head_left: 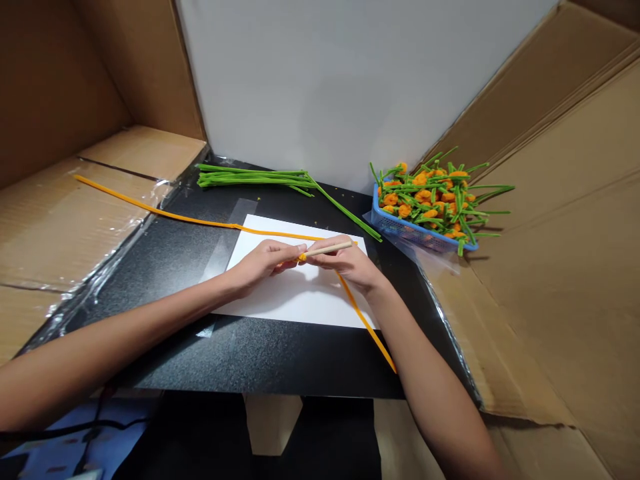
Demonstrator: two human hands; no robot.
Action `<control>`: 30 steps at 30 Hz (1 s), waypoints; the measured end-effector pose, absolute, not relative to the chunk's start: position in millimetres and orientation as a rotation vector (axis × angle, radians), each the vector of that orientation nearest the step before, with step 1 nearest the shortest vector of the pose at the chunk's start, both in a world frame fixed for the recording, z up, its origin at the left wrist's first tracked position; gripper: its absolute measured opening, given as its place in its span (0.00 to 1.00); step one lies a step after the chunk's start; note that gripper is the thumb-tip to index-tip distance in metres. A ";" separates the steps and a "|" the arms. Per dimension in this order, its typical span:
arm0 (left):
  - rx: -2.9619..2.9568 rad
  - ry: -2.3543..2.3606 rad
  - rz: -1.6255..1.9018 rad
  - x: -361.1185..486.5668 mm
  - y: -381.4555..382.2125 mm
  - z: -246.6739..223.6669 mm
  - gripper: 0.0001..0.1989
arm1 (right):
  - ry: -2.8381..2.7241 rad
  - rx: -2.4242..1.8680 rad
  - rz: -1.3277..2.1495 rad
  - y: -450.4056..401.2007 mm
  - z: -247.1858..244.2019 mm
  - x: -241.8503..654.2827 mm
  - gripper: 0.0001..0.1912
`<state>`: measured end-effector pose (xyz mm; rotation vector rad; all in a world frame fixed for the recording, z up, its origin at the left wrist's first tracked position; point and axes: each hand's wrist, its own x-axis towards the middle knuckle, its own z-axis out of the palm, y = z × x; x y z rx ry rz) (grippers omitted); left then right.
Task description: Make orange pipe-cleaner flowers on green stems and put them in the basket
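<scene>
Above the white sheet (pixel 290 293), my left hand (pixel 265 263) is closed, its thumb and fingers pinching the near end of a thin wooden stick (pixel 330 249). A small coil of orange pipe cleaner (pixel 302 257) wraps that end. My right hand (pixel 345 260) is closed beside it, with the stick lying across its fingers. From under this hand an orange pipe cleaner strand (pixel 361 312) runs down toward my right forearm. Another long orange pipe cleaner (pixel 195 220) stretches from the left over the sheet's top edge, passing behind my hands. Fingertips of the right hand are partly hidden.
A bundle of green pipe cleaners (pixel 250 177) lies at the back of the black table (pixel 165 293), one angled off right. A blue basket (pixel 420 230) at the back right holds several orange-and-green pipe cleaner flowers (pixel 425 193). Cardboard walls (pixel 565 220) flank both sides.
</scene>
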<state>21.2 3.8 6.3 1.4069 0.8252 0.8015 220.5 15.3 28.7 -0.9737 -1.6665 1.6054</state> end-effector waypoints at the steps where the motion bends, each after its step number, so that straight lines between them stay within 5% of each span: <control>1: 1.486 0.815 0.803 19.4 4.3 7.4 0.26 | -1.694 -0.974 1.607 15.7 29.3 222.1 0.12; 9: 2.693 0.779 0.544 1.5 12.0 8.1 0.23 | -1.891 -1.235 1.754 16.8 31.0 229.4 0.13; 13: 3.005 1.157 0.441 3.6 14.3 4.5 0.21 | -1.909 -1.367 1.244 6.3 34.3 215.6 0.09; 18: 2.702 1.709 0.363 9.2 12.1 5.1 0.20 | -1.876 -1.315 0.605 -14.2 31.5 190.2 0.10; 25: 1.923 1.454 0.895 7.6 19.0 6.7 0.27 | -1.547 -1.282 0.996 -9.1 9.2 181.6 0.08; 30: 1.893 1.155 0.738 0.1 20.0 17.3 0.32 | -1.543 -1.351 1.295 8.5 12.0 199.8 0.23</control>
